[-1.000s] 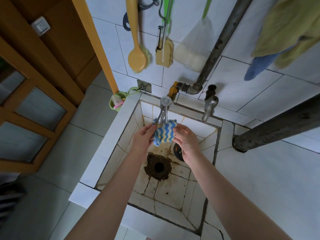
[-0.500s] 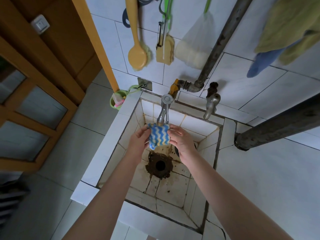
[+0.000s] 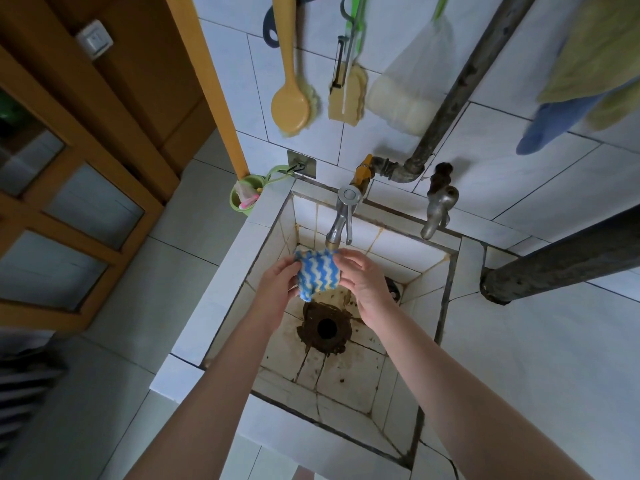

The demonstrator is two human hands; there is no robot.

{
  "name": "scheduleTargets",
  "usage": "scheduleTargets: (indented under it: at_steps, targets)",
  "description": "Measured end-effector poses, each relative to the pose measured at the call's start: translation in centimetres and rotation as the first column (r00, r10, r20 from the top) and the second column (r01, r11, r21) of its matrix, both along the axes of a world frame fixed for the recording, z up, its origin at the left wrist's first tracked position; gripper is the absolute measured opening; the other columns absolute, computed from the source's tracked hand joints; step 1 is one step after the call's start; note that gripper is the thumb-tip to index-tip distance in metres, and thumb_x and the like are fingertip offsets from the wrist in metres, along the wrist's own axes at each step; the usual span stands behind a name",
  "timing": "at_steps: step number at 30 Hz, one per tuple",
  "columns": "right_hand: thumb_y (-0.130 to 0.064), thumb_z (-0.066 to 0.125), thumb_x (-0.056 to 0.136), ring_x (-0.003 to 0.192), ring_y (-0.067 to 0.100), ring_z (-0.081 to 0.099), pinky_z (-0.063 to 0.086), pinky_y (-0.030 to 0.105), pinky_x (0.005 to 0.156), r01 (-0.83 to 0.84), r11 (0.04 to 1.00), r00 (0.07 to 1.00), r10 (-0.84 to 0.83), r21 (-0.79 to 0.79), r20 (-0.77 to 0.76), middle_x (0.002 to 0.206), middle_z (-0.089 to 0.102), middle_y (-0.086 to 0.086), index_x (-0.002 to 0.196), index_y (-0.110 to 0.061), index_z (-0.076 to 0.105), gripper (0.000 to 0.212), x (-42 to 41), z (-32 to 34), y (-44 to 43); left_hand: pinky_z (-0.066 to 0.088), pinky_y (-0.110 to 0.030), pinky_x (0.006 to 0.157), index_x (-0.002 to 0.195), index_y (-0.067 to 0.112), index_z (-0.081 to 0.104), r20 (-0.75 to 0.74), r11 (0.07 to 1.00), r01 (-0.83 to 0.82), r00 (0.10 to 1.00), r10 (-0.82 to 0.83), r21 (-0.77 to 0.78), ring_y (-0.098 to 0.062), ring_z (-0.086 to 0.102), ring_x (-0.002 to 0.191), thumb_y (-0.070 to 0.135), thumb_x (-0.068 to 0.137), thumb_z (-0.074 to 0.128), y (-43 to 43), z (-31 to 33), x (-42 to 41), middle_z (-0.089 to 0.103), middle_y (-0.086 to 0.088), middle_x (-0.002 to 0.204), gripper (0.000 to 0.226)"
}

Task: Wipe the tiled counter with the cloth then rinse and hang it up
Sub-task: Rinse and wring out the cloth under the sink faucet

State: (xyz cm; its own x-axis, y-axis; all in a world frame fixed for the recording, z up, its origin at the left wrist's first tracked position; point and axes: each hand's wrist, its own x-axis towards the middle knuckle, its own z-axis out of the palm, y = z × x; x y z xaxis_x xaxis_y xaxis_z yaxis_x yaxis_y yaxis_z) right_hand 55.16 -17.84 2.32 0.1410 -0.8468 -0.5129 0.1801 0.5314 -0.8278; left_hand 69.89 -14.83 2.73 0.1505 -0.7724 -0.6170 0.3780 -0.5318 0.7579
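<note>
A small cloth (image 3: 317, 271) with blue and pale yellow wavy stripes hangs directly under the spout of the left tap (image 3: 341, 220). My left hand (image 3: 277, 282) grips its left edge and my right hand (image 3: 363, 278) grips its right edge, both over the tiled sink basin (image 3: 349, 375). A dark, stained drain hole (image 3: 325, 327) lies below the cloth. I cannot tell whether water is running.
A second tap (image 3: 438, 209) sticks out to the right. A yellow brush (image 3: 291, 105), a sponge (image 3: 346, 95), a net bag (image 3: 405, 98) and towels (image 3: 588, 64) hang on the tiled wall. A green cup (image 3: 244, 200) hangs left of the sink. A dark pipe (image 3: 561, 261) crosses at right.
The cloth and both hands have shifted a little to the left under the tap, and the cloth has been bunched narrower between the hands.
</note>
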Motion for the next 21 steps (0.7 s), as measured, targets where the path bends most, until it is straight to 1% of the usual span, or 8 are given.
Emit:
scheduleTargets:
  at_steps: [3, 5, 8, 13, 17, 21]
  targets:
    - [-0.016, 0.064, 0.087, 0.103, 0.023, 0.063, 0.051, 0.036, 0.09, 0.009, 1.0, 1.0, -0.008, -0.009, 0.008, 0.103, 0.068, 0.002, 0.096, -0.012, 0.065, 0.01, -0.4, -0.3, 0.1, 0.048, -0.024, 0.072, 0.115, 0.009, 0.057, -0.006, 1.0, 0.009, 1.0, -0.009, 0.001, -0.016, 0.062, 0.087, 0.01, 0.097, 0.043, 0.0, 0.0, -0.2, 0.065, -0.006, 0.099, 0.024]
    - [-0.017, 0.064, 0.087, 0.104, 0.023, 0.063, 0.051, 0.034, 0.089, 0.032, 0.999, 0.999, -0.032, -0.009, 0.024, 0.106, 0.067, 0.004, 0.099, -0.01, 0.065, 0.014, -0.7, -0.2, 0.2, 0.049, -0.022, 0.069, 0.115, 0.01, 0.058, -0.005, 1.0, 0.023, 1.0, -0.023, -0.011, -0.015, 0.062, 0.087, 0.013, 0.097, 0.045, -0.2, 0.3, -0.5, 0.065, -0.005, 0.099, 0.023]
    - [-0.018, 0.064, 0.086, 0.102, 0.02, 0.064, 0.052, 0.03, 0.085, 0.069, 0.998, 0.996, -0.069, 0.008, 0.054, 0.107, 0.067, 0.004, 0.098, -0.012, 0.064, 0.013, -1.4, 0.0, 0.3, 0.051, -0.018, 0.066, 0.114, 0.014, 0.059, 0.014, 0.998, 0.061, 0.998, -0.061, -0.03, -0.014, 0.063, 0.09, 0.018, 0.095, 0.05, -0.6, 0.6, -1.2, 0.066, -0.005, 0.104, 0.022]
    - [-0.017, 0.064, 0.087, 0.101, 0.02, 0.065, 0.052, 0.025, 0.078, 0.12, 0.993, 0.992, -0.121, 0.025, 0.048, 0.109, 0.066, 0.007, 0.098, -0.013, 0.063, 0.012, -2.5, 0.5, 0.5, 0.053, -0.015, 0.066, 0.122, 0.009, 0.057, 0.073, 0.996, 0.083, 0.994, -0.08, -0.03, -0.015, 0.063, 0.095, 0.02, 0.093, 0.054, -1.1, 0.7, -2.4, 0.064, -0.01, 0.115, 0.031]
    - [-0.017, 0.064, 0.086, 0.105, 0.024, 0.063, 0.051, 0.027, 0.082, 0.16, 0.986, 0.986, -0.162, 0.041, 0.048, 0.113, 0.065, 0.011, 0.095, -0.015, 0.063, 0.009, -3.1, 0.5, 0.7, 0.052, -0.012, 0.064, 0.123, 0.006, 0.057, 0.076, 0.997, 0.074, 0.995, -0.071, -0.032, -0.013, 0.063, 0.091, 0.018, 0.093, 0.054, -1.3, 0.8, -3.2, 0.064, -0.011, 0.114, 0.032]
    - [-0.016, 0.064, 0.086, 0.106, 0.025, 0.062, 0.051, 0.03, 0.085, 0.175, 0.983, 0.982, -0.179, 0.054, 0.064, 0.111, 0.065, 0.01, 0.093, -0.015, 0.063, 0.007, -3.3, 0.6, 0.7, 0.051, -0.012, 0.065, 0.121, 0.007, 0.058, 0.091, 0.995, 0.091, 0.992, -0.087, -0.034, -0.01, 0.063, 0.087, 0.017, 0.093, 0.054, -1.4, 1.2, -3.4, 0.065, -0.006, 0.107, 0.03]
